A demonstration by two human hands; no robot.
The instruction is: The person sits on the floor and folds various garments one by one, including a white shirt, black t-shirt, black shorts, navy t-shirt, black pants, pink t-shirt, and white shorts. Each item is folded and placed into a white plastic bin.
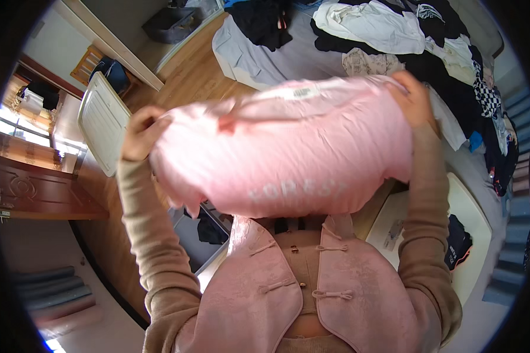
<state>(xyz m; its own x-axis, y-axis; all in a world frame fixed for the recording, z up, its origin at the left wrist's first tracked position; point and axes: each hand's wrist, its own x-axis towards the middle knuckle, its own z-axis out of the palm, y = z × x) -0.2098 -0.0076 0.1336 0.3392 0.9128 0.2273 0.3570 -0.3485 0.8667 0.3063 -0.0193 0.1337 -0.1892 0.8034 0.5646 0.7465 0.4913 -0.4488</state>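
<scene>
A pink garment (287, 150) of thin wrinkled cloth is held up and stretched sideways before my chest, with pale printed letters low on its front and a white label at its upper edge. My left hand (145, 132) grips its left end, the fingers curled over the cloth. At the upper right corner my right hand (410, 97) is closed on the same garment, slightly blurred. Part of the cloth hides the floor behind it.
Ahead, a grey-covered bed (309, 61) bears heaped clothes, including a white garment (371, 26). A grey bin (194, 238) holding dark cloth stands below left. At lower right a white container (472, 220) holds a dark garment. A white lid (101, 119) stands left.
</scene>
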